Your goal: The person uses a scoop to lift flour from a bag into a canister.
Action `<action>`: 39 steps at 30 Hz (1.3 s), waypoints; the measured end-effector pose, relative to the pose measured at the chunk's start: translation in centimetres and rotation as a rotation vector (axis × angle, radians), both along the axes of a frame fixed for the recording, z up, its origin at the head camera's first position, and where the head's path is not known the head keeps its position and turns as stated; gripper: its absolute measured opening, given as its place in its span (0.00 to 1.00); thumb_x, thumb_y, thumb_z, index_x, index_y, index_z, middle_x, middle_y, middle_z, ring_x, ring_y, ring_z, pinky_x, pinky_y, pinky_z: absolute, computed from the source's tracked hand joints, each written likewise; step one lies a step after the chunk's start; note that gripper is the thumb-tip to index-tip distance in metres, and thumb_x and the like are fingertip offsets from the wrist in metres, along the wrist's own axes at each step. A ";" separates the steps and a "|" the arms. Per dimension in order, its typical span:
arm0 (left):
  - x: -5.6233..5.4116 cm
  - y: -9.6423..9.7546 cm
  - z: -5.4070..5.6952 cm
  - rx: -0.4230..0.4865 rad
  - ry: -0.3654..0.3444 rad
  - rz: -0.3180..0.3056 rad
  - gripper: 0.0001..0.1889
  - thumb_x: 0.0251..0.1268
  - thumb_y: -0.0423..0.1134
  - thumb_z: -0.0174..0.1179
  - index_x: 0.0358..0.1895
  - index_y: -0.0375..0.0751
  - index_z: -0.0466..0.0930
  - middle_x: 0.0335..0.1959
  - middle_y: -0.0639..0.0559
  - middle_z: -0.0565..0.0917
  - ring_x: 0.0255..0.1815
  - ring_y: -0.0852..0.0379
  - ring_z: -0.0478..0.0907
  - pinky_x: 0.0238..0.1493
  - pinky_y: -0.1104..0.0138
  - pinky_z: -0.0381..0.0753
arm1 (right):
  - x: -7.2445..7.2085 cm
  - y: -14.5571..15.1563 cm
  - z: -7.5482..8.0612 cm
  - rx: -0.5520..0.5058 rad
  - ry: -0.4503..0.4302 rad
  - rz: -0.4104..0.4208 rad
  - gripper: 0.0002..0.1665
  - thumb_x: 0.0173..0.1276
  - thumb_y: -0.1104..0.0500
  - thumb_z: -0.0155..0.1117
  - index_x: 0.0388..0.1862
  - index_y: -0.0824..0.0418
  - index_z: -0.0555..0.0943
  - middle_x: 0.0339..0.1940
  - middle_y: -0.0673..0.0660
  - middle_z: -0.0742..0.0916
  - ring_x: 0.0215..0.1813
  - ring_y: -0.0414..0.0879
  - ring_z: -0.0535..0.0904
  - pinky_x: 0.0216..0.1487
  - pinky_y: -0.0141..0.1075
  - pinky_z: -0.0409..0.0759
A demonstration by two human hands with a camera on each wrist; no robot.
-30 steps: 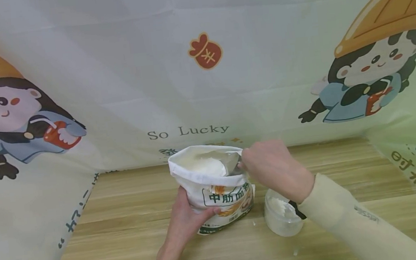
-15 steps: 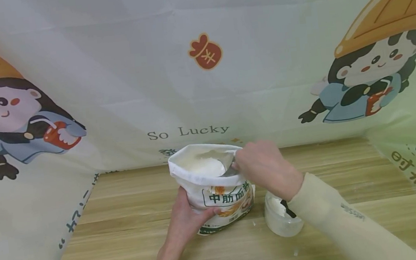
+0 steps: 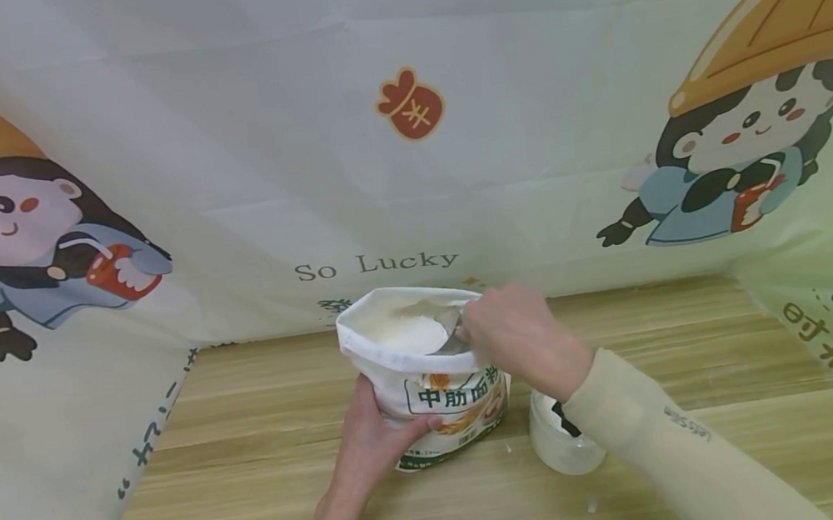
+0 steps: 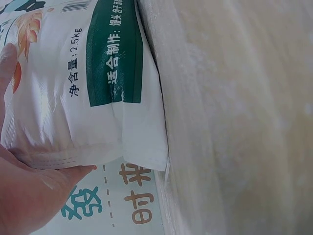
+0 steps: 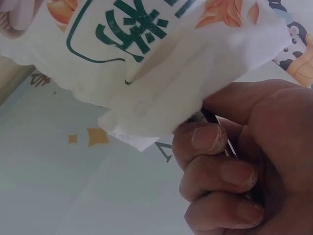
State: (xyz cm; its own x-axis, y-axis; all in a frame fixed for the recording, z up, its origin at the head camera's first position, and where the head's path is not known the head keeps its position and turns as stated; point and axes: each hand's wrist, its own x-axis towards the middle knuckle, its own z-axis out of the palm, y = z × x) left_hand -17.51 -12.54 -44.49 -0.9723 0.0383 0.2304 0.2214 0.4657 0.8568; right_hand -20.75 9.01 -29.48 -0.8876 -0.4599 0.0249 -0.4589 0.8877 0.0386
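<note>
A white flour bag (image 3: 467,397) with its top rolled open stands on the table, tilted a little. My left hand (image 3: 373,436) grips its lower left side, thumb across the printed front; the left wrist view shows that hand (image 4: 29,196) around the bag's edge. My right hand (image 3: 517,330) is at the right of the bag's mouth, holding a grey metal scoop (image 3: 453,342) that reaches into the flour (image 3: 409,336). In the right wrist view the right hand (image 5: 244,161) has its fingers curled round the handle, and the bag's rim hides the scoop's bowl.
To the right of the bag, a clear round tub (image 3: 566,451) with white flour in it stands partly under my right forearm. Small white specks lie on the wooden table (image 3: 255,460). A printed cloth (image 3: 266,182) hangs behind and along both sides.
My right hand has moved left with the scoop, further over the bag's mouth. The left hand and the bag stay almost where they were.
</note>
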 end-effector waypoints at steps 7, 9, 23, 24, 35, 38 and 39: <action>0.0 0.0 0.0 -0.004 -0.010 0.004 0.53 0.41 0.45 0.86 0.72 0.41 0.63 0.61 0.45 0.79 0.61 0.44 0.78 0.68 0.46 0.74 | -0.2 -0.2 -0.5 -0.016 0.017 0.009 0.14 0.74 0.46 0.68 0.33 0.53 0.90 0.14 0.48 0.72 0.20 0.41 0.62 0.17 0.31 0.62; 0.0 0.0 0.0 -0.006 -0.012 0.007 0.53 0.41 0.44 0.86 0.72 0.41 0.63 0.60 0.45 0.80 0.61 0.45 0.79 0.67 0.46 0.75 | -0.3 -0.3 -0.5 -0.020 0.004 -0.001 0.17 0.75 0.46 0.67 0.29 0.53 0.88 0.14 0.49 0.72 0.20 0.41 0.63 0.17 0.32 0.63; 0.1 0.0 0.1 -0.004 -0.009 0.000 0.53 0.42 0.44 0.86 0.73 0.41 0.62 0.61 0.45 0.80 0.62 0.45 0.78 0.68 0.46 0.74 | -0.7 -1.1 -1.0 -0.034 -0.014 0.008 0.10 0.72 0.50 0.70 0.46 0.51 0.91 0.18 0.49 0.78 0.22 0.41 0.65 0.17 0.30 0.65; 0.1 0.0 0.1 -0.003 -0.009 -0.001 0.53 0.42 0.44 0.86 0.73 0.41 0.62 0.61 0.45 0.80 0.62 0.45 0.78 0.68 0.46 0.74 | -0.7 -1.2 -1.0 -0.034 -0.013 0.008 0.10 0.72 0.50 0.70 0.48 0.51 0.91 0.18 0.49 0.78 0.21 0.41 0.64 0.17 0.30 0.64; 0.1 0.1 0.0 0.009 -0.009 -0.003 0.52 0.42 0.43 0.86 0.72 0.42 0.63 0.60 0.46 0.80 0.60 0.46 0.79 0.67 0.47 0.75 | -1.0 -1.8 -1.6 0.008 0.040 0.022 0.08 0.72 0.52 0.71 0.45 0.50 0.92 0.20 0.48 0.79 0.22 0.41 0.66 0.18 0.31 0.65; 0.1 0.0 0.0 0.010 -0.012 -0.004 0.52 0.43 0.44 0.86 0.72 0.42 0.63 0.59 0.46 0.80 0.60 0.46 0.79 0.67 0.47 0.75 | -1.1 -2.0 -1.8 0.004 0.059 0.031 0.07 0.72 0.54 0.71 0.46 0.49 0.92 0.20 0.47 0.80 0.21 0.40 0.64 0.17 0.30 0.64; 0.1 0.0 0.0 0.010 -0.014 -0.004 0.52 0.43 0.44 0.85 0.72 0.42 0.62 0.60 0.46 0.80 0.60 0.46 0.79 0.67 0.47 0.75 | -1.1 -2.1 -1.8 0.003 0.067 0.033 0.07 0.72 0.54 0.70 0.45 0.49 0.92 0.20 0.48 0.80 0.21 0.40 0.64 0.17 0.30 0.63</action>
State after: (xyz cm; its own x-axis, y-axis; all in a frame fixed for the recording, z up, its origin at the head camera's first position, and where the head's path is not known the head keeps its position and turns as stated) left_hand -17.40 -12.55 -44.50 -0.9753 0.0402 0.2173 0.2114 0.4559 0.8645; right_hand -21.82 6.95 -31.29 -0.8683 -0.4892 0.0820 -0.4843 0.8718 0.0731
